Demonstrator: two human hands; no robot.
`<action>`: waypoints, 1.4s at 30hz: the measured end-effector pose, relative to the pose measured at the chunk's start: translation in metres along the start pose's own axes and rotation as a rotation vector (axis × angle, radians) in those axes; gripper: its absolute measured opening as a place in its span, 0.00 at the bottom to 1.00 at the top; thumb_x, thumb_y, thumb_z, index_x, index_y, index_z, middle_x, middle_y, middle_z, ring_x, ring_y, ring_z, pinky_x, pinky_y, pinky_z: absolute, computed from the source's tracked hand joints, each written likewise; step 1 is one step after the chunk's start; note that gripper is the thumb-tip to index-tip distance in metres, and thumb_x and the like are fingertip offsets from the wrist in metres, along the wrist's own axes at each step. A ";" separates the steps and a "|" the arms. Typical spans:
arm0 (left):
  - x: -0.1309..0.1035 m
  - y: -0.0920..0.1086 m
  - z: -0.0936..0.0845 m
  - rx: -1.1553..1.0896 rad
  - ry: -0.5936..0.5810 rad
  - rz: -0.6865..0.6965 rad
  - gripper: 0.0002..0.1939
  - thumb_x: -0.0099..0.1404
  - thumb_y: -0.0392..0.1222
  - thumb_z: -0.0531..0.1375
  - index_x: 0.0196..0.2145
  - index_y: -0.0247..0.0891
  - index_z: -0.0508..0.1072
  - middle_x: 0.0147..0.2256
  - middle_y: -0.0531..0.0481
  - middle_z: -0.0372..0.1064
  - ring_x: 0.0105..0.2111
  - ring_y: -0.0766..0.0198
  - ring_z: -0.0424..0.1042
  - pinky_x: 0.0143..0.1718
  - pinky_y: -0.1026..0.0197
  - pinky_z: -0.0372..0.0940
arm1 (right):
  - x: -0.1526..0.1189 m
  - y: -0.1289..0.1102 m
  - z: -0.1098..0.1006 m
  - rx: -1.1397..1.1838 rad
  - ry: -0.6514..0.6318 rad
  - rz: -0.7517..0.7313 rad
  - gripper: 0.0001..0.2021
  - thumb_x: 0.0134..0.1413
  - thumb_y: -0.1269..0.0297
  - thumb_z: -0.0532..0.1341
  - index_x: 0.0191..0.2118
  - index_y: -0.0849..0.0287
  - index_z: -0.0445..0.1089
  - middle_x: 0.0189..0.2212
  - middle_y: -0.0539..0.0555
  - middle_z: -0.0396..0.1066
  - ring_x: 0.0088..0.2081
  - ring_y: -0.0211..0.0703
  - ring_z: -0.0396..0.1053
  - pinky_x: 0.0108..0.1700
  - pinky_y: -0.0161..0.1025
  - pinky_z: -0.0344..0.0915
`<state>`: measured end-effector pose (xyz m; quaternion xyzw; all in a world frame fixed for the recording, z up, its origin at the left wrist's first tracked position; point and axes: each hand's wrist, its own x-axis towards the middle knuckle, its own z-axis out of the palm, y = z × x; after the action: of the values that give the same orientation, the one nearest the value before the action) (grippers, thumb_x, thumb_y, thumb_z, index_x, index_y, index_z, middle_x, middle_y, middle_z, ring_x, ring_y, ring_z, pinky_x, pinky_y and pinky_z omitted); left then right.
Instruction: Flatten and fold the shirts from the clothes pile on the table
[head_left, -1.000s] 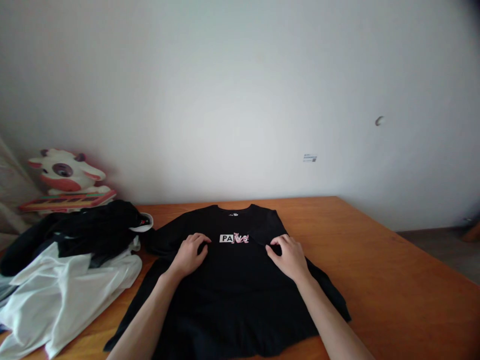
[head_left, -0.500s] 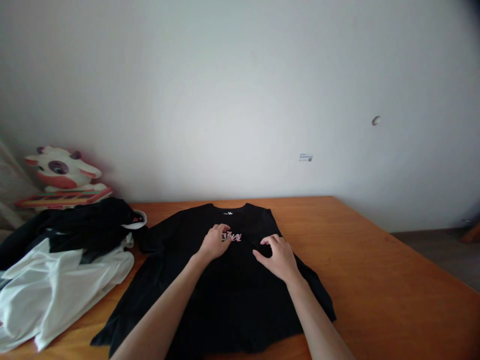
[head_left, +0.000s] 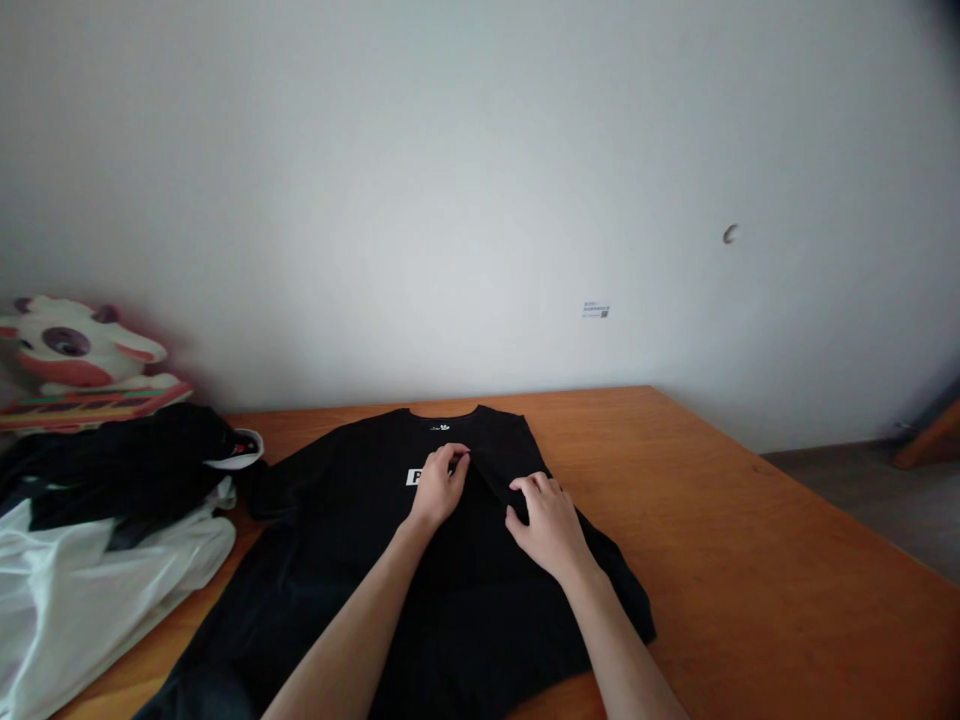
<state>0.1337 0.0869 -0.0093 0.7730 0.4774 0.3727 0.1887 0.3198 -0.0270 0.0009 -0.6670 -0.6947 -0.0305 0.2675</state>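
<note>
A black T-shirt (head_left: 352,500) lies spread out, its neckline toward the wall and a small white mark inside the collar. My left hand (head_left: 441,488) is on the chest, thumb and forefinger closed on a bit of the cloth. It partly covers a white printed patch (head_left: 413,477) that shows a dark letter. From those fingertips a raised fold slants down toward my right hand (head_left: 551,520). That hand rests on the right side of the chest, fingers curved, with thumb and forefinger apart at the fold.
Left of the T-shirt lies a heap of black clothes (head_left: 112,460) and white clothes (head_left: 112,600). Behind the heap stands a cow-shaped toy keyboard (head_left: 97,350). The wooden table (head_left: 735,560) runs along a pale wall (head_left: 465,200) bearing a small label (head_left: 596,310).
My left hand has closed on the cloth and moved slightly right. Pink-edged lettering beside it no longer shows; a white patch with a letter does. The view has shifted a little right.
</note>
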 end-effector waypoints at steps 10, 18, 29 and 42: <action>-0.003 0.003 0.004 -0.238 -0.059 -0.056 0.14 0.62 0.34 0.59 0.45 0.42 0.71 0.36 0.50 0.78 0.32 0.60 0.77 0.36 0.59 0.71 | -0.013 0.011 -0.026 -0.016 0.061 0.118 0.10 0.54 0.72 0.58 0.41 0.51 0.70 0.37 0.54 0.74 0.41 0.53 0.73 0.40 0.44 0.64; 0.002 -0.004 0.001 -0.272 0.078 -0.152 0.12 0.66 0.36 0.53 0.45 0.38 0.72 0.43 0.45 0.75 0.29 0.63 0.77 0.31 0.60 0.73 | -0.017 -0.012 -0.029 0.064 0.067 0.249 0.08 0.57 0.69 0.56 0.40 0.55 0.71 0.36 0.56 0.73 0.37 0.51 0.73 0.35 0.42 0.64; 0.005 -0.008 0.004 -0.229 0.076 -0.215 0.15 0.61 0.28 0.56 0.41 0.40 0.79 0.37 0.51 0.78 0.30 0.66 0.77 0.36 0.64 0.72 | -0.013 -0.031 -0.044 0.206 -0.052 0.345 0.12 0.61 0.68 0.55 0.47 0.56 0.72 0.37 0.53 0.75 0.37 0.43 0.73 0.37 0.37 0.62; 0.005 0.000 -0.003 -0.119 0.060 -0.187 0.16 0.61 0.25 0.55 0.38 0.39 0.80 0.42 0.48 0.75 0.37 0.63 0.76 0.44 0.60 0.72 | -0.020 0.017 -0.047 0.077 -0.264 0.329 0.21 0.54 0.75 0.57 0.54 0.59 0.69 0.42 0.58 0.74 0.43 0.47 0.73 0.42 0.40 0.65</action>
<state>0.1328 0.0910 -0.0057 0.7012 0.5298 0.4042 0.2537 0.3511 -0.0624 0.0276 -0.7590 -0.6061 0.1276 0.2007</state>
